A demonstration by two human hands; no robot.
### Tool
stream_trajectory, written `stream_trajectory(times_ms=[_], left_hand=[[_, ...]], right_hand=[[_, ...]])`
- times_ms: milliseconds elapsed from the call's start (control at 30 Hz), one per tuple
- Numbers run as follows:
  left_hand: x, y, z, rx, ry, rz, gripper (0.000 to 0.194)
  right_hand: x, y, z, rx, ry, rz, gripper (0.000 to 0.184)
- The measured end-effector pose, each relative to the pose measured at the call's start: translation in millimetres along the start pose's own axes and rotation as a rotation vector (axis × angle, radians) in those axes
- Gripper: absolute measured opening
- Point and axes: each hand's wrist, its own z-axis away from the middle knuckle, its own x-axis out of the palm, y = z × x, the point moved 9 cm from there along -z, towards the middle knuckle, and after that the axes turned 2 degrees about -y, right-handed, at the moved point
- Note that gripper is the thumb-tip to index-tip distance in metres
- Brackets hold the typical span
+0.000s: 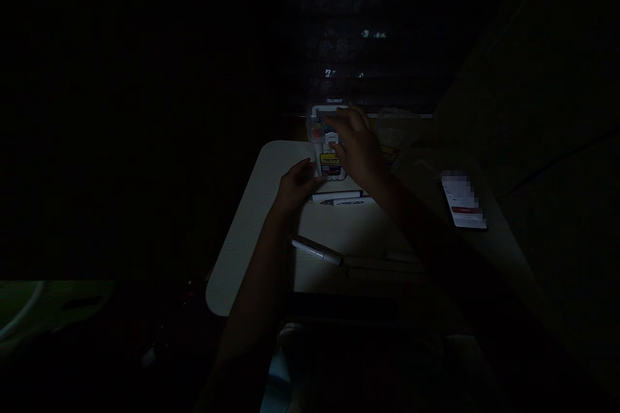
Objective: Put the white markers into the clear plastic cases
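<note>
Bare forearms (pixel 256 281), both mine, cross a pale, round-cornered table (pixel 242 232); a smooth, slim marker (pixel 317 250) lies between them. Farther on, two pens (pixel 338 195) crowd the front of a clear-topped plastic box (pixel 331 164), with more room toward the left edge. My left hand (pixel 295 184) curves by its lower left, my right hand (pixel 359 142) over its upper right; whether either grips, I can't tell.

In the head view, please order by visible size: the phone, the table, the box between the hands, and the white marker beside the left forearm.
1. Table, clearly largest.
2. Box, partly covered by the right hand.
3. Phone.
4. White marker, thin and smallest.
</note>
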Motion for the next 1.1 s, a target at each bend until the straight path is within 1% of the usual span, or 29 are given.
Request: stream_trajectory(times_ms=[100, 200, 333, 433, 533, 567, 633, 700, 733, 767, 867, 933, 1000, 1100], left_hand=[[-3.2, -4, 1, -0.046, 0.027, 0.008, 0.070], [-4.5, -4, 1, -0.040, 0.028, -0.010, 0.064], [-3.5, -3, 1, -0.044, 0.021, 0.013, 0.061], [-1.5, -1, 3, -0.061, 0.031, 0.042, 0.062], [1.1, 2, 5, -0.069, 0.036, 0.069, 0.058], [1.8, 3, 5, -0.067, 0.032, 0.082, 0.057], [1.4, 4, 5, -0.043, 0.031, 0.092, 0.054], [-1.5, 6, 4, -0.003, 0.040, 0.064, 0.052], [-3.4, 6, 3, 0.011, 0.046, 0.042, 0.052], [-5.1, 6, 2, 0.019, 0.051, 0.020, 0.052], [-8.8, 4, -1, 0.025, 0.062, -0.024, 0.051], [-11.4, 3, -2, 0.033, 0.083, -0.038, 0.049], [-15.8, 4, -2, 0.052, 0.125, -0.044, 0.048], [-21.1, 12, -1, 0.085, 0.165, -0.061, 0.047]], right_hand=[[0, 4, -6, 0.014, -0.019, 0.027, 0.052], [-2, 4, -8, 0.015, -0.026, 0.044, 0.053], [-9, -1, -7, 0.015, -0.040, 0.099, 0.052], [-16, -6, -6, -0.002, -0.072, 0.139, 0.056], [-31, -13, 2, -0.017, -0.006, 0.145, 0.063], [-35, -16, 8, -0.026, 0.026, 0.138, 0.062], [-37, -25, 24, -0.059, 0.056, 0.111, 0.053], [-26, -38, 46, -0.106, -0.002, 0.061, 0.041], [-15, -43, 57, -0.106, -0.062, 0.037, 0.041], [-2, -47, 69, -0.098, -0.135, 0.019, 0.046], [42, -57, 103, -0.043, -0.355, 0.020, 0.084], [65, -64, 119, -0.048, -0.459, 0.030, 0.105], [81, -70, 129, -0.083, -0.524, 0.046, 0.116], [93, -65, 133, -0.101, -0.572, 0.082, 0.117]])
